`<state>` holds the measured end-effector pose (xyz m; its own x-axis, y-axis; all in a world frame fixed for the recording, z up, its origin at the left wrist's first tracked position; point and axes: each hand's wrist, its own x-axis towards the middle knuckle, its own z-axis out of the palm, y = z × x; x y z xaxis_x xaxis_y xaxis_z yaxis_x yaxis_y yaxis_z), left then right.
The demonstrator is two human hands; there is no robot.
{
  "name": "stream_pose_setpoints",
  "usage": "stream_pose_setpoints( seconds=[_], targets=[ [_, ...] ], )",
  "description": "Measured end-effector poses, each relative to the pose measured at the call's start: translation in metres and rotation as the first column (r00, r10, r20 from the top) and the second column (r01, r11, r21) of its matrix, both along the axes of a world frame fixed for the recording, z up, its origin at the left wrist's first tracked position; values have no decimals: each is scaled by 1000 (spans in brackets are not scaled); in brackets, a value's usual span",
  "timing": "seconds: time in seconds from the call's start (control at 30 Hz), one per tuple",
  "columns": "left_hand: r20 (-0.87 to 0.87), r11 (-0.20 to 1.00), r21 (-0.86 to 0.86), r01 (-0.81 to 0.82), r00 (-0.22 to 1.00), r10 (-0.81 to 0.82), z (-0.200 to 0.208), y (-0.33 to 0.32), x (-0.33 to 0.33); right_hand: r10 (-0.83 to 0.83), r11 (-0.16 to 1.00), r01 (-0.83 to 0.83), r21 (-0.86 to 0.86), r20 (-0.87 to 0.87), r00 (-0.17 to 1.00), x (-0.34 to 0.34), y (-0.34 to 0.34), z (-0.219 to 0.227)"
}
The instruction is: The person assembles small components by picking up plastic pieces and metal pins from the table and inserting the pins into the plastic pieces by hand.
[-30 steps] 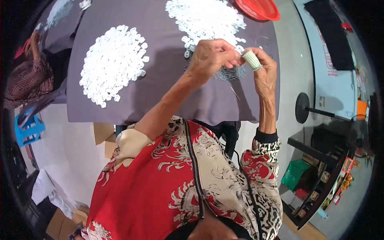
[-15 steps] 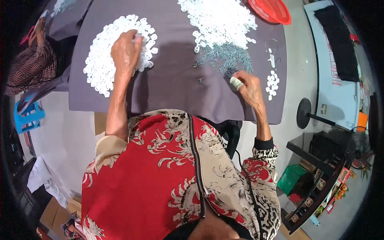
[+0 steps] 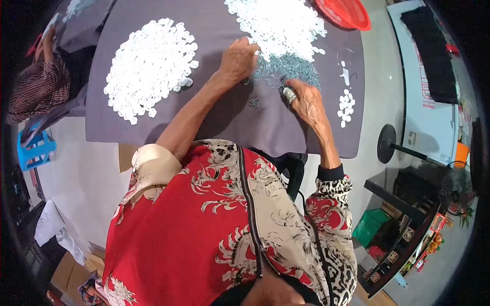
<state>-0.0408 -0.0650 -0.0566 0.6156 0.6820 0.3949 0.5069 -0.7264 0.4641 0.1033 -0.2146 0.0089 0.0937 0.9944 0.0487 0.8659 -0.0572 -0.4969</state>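
My left hand [image 3: 239, 62] is at the lower left edge of the far pile of small white plastic pieces [image 3: 278, 30], its fingers curled and partly hidden; what they hold, if anything, cannot be seen. At the near edge of a heap of small grey-green screw- or nail-like pins [image 3: 298, 70] is my right hand [image 3: 309, 102]. Its fingers are pinched, with a pale, shiny wrapping [image 3: 289, 95] round one digit, and any item in the pinch is too small to make out. A second pile of white plastic pieces [image 3: 148, 71] spreads over the left of the table.
A red plastic basket [image 3: 344, 13] sits at the far right of the grey cloth-covered table [image 3: 214, 120]. Several white pieces [image 3: 346, 108] lie apart near the right edge. A few loose pins [image 3: 254, 103] lie nearer me. At far left, another person's arm [image 3: 48, 46] reaches to another table.
My left hand has left the left pile and moved right to the far white pile's edge. My right hand has shifted slightly left and away from me, along the pin heap.
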Motion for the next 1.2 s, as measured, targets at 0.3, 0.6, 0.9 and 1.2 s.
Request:
stream_pose_setpoints(
  seconds=[0.3,0.6,0.9,1.2],
  targets=[
    [287,909,-402,113,958,8,5,4,-5,23,1000,-23,-2,94,995,-2,13,-13],
    [439,836,-489,251,898,-13,10,4,-5,82,996,-76,-49,144,986,6,28,-23],
    [494,547,-750,372,865,90,24,0,-5,-180,982,125,-145,-479,859,13,34,5],
    [603,391,-759,520,788,123,28,-3,-1,-198,978,163,-129,-817,542,10,37,17]
  ],
)
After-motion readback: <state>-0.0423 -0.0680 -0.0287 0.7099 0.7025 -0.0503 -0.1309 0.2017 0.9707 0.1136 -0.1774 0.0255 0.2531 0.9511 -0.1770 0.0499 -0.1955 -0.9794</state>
